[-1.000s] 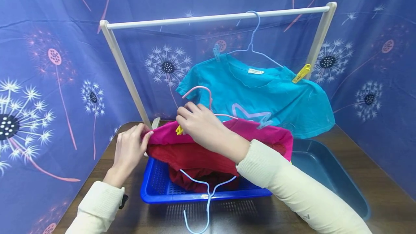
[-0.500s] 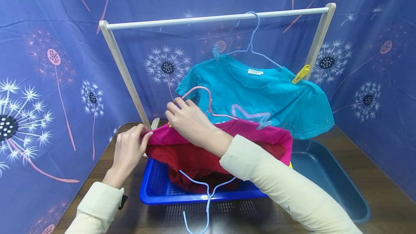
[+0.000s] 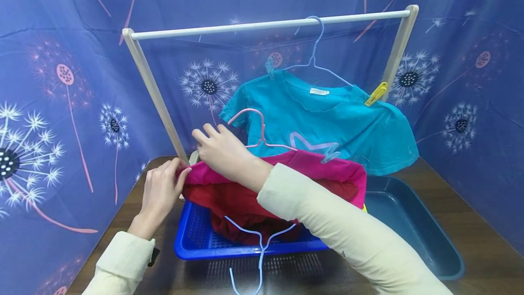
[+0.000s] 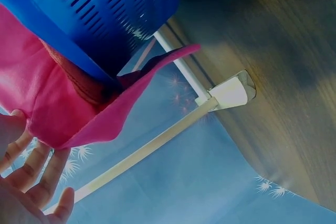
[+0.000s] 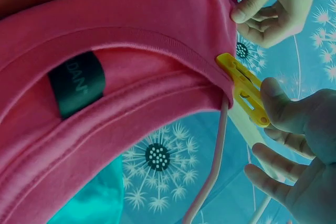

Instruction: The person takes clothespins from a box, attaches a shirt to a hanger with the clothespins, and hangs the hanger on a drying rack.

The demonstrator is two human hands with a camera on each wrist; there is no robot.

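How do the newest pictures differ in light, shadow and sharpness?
Head view: bright, but the white label has print too small to read, and a slotted light pattern shows on the table below the basket; left wrist: dimmer, table darkest at top, the rack's foot pale and bright; right wrist: dim, curtain tinted teal, yet the yellow clip looks crisp.

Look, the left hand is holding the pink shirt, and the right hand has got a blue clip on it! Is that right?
Not quite: the clip at the right hand is yellow, not blue, as the right wrist view shows. The left hand does hold the pink shirt.
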